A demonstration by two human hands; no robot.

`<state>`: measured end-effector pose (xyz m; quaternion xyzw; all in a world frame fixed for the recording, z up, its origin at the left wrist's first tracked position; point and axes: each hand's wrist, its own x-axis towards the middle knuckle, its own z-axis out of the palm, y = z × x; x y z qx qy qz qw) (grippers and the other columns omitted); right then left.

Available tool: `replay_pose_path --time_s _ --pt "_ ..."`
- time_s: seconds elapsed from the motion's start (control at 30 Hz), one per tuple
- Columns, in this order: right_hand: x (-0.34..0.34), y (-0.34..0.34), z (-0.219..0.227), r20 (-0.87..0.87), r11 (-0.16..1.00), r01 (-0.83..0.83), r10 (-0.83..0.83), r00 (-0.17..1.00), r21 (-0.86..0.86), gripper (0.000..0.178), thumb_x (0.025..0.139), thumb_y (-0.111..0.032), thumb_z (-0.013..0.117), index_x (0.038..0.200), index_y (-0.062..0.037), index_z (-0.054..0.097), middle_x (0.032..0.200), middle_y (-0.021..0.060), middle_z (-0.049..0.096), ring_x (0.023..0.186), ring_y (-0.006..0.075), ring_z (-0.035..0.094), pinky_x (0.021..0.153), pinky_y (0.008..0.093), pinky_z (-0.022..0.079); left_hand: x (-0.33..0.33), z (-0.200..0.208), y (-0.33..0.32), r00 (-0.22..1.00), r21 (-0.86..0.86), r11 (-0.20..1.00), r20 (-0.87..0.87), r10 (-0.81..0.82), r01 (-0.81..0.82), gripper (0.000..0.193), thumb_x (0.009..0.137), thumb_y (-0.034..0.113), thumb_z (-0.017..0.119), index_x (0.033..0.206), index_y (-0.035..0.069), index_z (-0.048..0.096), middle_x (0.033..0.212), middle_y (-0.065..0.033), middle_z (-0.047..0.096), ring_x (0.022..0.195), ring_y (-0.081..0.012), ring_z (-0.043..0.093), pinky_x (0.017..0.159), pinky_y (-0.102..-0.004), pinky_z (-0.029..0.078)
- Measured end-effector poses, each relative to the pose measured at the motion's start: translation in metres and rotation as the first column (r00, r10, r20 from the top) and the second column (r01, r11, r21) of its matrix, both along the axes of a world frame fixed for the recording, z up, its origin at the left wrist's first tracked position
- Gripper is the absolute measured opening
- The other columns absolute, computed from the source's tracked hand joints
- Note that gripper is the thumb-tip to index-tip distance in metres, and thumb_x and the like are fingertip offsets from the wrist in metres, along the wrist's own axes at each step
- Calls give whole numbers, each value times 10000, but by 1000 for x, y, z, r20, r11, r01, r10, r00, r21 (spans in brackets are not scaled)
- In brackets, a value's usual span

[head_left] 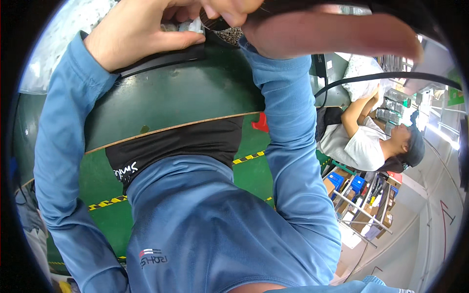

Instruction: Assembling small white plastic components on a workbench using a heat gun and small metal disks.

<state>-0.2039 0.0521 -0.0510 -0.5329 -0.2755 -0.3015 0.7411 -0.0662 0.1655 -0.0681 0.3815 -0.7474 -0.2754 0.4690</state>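
My left hand (134, 34) is at the top of the view over the green table (181, 93). Its thumb and curled fingers close on a small whitish, translucent piece (195, 27). Beside it my right hand (322, 36) looms large at the top edge, its fingertips drawn together close to that piece. Whatever they hold is hidden. Beneath my left hand lies a flat black tray or plate (171, 59). Between the hands shows a heap of small metallic parts (229, 35), too small to name. A dark shape above the right hand is cut off.
Clear plastic bags of whitish parts (56, 53) lie at the far left. The table's wooden front edge (171, 128) runs before my lap. A black cable (386, 76) arcs across the right. A person in a white top (361, 146) sits there, near shelves with boxes (361, 200).
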Motion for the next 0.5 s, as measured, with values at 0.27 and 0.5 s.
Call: replay_pose_path --time_s 0.27,0.5 --pt "-17 12 3 -63 973 174 -166 984 153 598 973 -539 638 1146 21 520 710 171 596 550 237 578 505 333 508 5 -15 -16 998 10 999 17 -53 53 249 770 63 840 999 52 744 960 -103 704 886 -260 678 777 -355 553" --pt "-29 19 22 -95 910 384 -373 923 157 815 908 -840 453 1126 -60 546 687 92 573 527 198 553 512 356 499 17 -14 -7 954 -113 993 292 65 -33 267 731 93 853 882 21 646 831 -99 625 785 -288 615 724 -370 497"
